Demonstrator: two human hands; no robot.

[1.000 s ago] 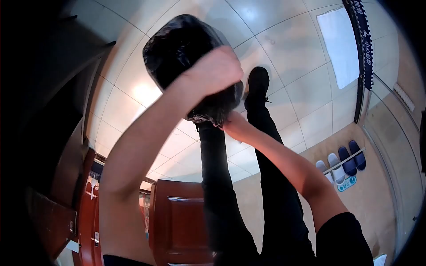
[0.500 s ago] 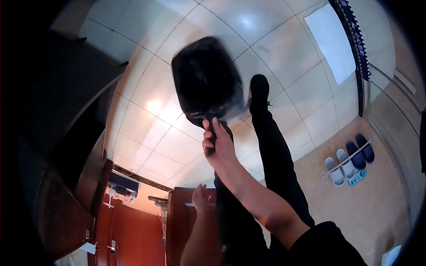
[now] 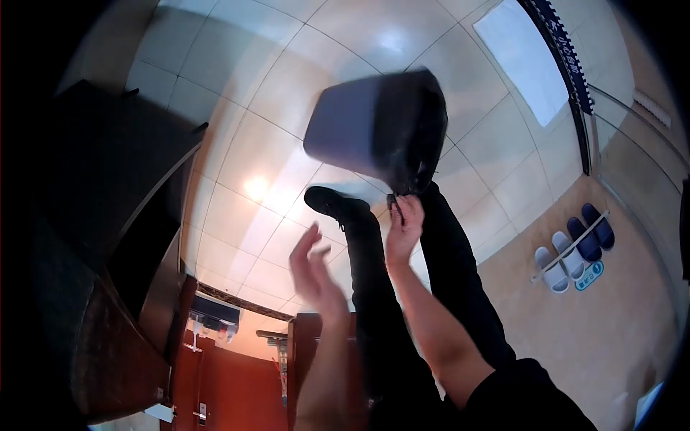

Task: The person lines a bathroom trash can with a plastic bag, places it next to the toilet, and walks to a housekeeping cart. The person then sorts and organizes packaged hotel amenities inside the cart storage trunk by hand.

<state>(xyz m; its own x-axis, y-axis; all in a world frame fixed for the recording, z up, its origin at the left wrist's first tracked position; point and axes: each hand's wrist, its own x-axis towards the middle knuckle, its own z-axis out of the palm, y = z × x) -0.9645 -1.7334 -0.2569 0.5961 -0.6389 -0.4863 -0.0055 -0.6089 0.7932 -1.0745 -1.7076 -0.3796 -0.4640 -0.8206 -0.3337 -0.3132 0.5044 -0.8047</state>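
A grey bin (image 3: 341,122) with a black plastic bag (image 3: 413,122) folded over its rim hangs tilted above the tiled floor, its bagged end to the right. My right hand (image 3: 405,226) is closed on the gathered edge of the bag at the rim. To the left, my left hand (image 3: 314,269) is raised with its fingers apart and nothing in it, slightly blurred. A gap separates it from the bin. The inside of the bin is not visible.
Below the bin are my legs and black shoes (image 3: 334,201). A white mat (image 3: 522,61) lies by the glass door track at the upper right. Slippers (image 3: 586,241) stand in a row at the right. Dark furniture (image 3: 122,345) fills the left, and a red-brown door (image 3: 241,388) is below.
The bin has swung right and tilted, so its grey side now shows. My left hand let go of the bag earlier and has risen beside it. My right hand has moved right, still gripping the bag.
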